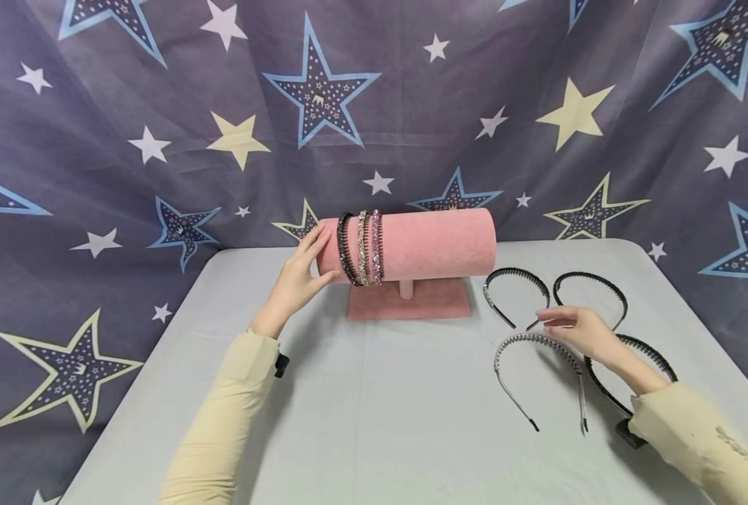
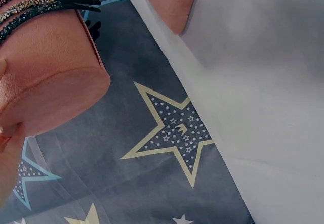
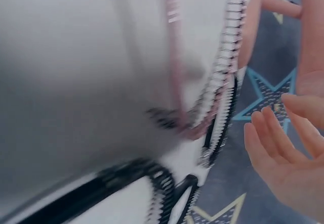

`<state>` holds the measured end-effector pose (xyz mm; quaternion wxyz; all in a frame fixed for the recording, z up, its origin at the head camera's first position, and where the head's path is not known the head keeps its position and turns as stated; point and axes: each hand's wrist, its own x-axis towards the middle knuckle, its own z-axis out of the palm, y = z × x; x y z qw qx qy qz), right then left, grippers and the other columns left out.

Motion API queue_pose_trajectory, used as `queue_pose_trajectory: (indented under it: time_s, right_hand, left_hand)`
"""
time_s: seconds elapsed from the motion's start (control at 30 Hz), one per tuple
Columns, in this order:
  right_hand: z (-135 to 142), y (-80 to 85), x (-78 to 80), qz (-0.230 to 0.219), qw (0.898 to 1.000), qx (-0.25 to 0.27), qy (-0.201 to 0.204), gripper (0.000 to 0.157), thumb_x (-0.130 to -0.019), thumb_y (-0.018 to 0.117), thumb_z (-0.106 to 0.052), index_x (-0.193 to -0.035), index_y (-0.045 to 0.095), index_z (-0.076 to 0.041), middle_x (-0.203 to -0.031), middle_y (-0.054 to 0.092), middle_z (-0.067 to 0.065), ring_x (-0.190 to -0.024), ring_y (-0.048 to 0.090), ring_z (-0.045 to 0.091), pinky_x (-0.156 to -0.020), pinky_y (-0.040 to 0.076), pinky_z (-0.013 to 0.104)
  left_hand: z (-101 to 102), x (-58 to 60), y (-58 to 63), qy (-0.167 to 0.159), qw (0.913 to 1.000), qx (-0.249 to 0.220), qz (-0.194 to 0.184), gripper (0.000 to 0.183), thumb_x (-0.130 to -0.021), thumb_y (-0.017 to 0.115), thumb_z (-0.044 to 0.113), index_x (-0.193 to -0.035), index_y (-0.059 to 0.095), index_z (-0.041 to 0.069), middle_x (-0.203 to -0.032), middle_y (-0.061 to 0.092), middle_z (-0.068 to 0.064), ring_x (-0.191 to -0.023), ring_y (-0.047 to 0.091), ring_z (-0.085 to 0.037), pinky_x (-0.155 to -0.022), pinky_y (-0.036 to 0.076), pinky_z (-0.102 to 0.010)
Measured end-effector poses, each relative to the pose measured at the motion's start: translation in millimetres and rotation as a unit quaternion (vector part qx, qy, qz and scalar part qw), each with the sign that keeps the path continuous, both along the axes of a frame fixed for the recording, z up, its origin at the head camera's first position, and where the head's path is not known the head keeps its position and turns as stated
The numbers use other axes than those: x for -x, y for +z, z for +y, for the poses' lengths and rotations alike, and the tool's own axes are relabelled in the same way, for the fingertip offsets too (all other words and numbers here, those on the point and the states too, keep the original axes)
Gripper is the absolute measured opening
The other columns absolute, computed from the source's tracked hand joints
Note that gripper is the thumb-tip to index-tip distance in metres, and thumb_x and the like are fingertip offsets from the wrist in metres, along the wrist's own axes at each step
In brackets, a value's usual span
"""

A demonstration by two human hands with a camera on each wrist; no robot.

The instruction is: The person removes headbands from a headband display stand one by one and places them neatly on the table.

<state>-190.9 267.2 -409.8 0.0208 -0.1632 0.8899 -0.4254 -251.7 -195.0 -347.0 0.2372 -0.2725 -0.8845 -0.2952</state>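
My left hand holds the left end of a pink velvet headband stand, thumb low on the front and fingers over the top. Near that end, side by side, the roll carries a black headband, a gold-silver glittery headband and a purple-pink glittery headband. My right hand hovers above the headbands at the right, fingers loosely bent with nothing between them. Just below it lies a pinkish toothed headband, its ends toward me.
Beyond my right hand lie a black headband with a silvery side and a plain black headband. Another black headband is partly hidden under my right wrist. The stand's flat base rests on the white-covered table, before a starry curtain.
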Motion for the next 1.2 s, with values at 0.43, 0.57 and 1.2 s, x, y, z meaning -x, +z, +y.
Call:
queue_pose_trajectory:
  time_s: [0.43,0.57,1.2]
  right_hand:
    - [-59,26.2,11.5,0.047,0.998,0.047,0.011,0.028,-0.082,0.059,-0.002,-0.108,0.058,0.009,-0.108,0.059,0.023,-0.088,0.061,0.03,-0.073,0.048,0.015]
    - [-78,30.7,16.2,0.067,0.995,0.067,0.017,0.027,-0.081,0.059,0.0,-0.107,0.06,0.008,-0.104,0.06,0.022,-0.088,0.06,0.032,-0.074,0.05,0.019]
    - [-157,55.6,24.5,0.116,0.972,0.194,0.062,0.028,-0.078,0.063,0.001,-0.105,0.061,0.005,-0.105,0.058,0.017,-0.089,0.059,0.033,-0.081,0.049,0.035]
  left_hand:
    - [-1,0.1,0.2,-0.004,1.0,-0.002,0.005,0.07,-0.071,0.072,0.005,-0.132,0.039,0.0,-0.139,0.031,-0.018,-0.126,0.03,-0.032,-0.103,0.028,-0.042]
    - [0,-0.4,0.8,-0.005,1.0,-0.003,0.006,0.069,-0.071,0.072,0.005,-0.132,0.039,-0.001,-0.138,0.031,-0.019,-0.126,0.03,-0.032,-0.103,0.028,-0.042]
    - [0,-1.2,0.5,-0.003,1.0,-0.007,0.0,0.07,-0.071,0.072,0.004,-0.132,0.038,0.0,-0.139,0.031,-0.018,-0.127,0.029,-0.031,-0.103,0.028,-0.042]
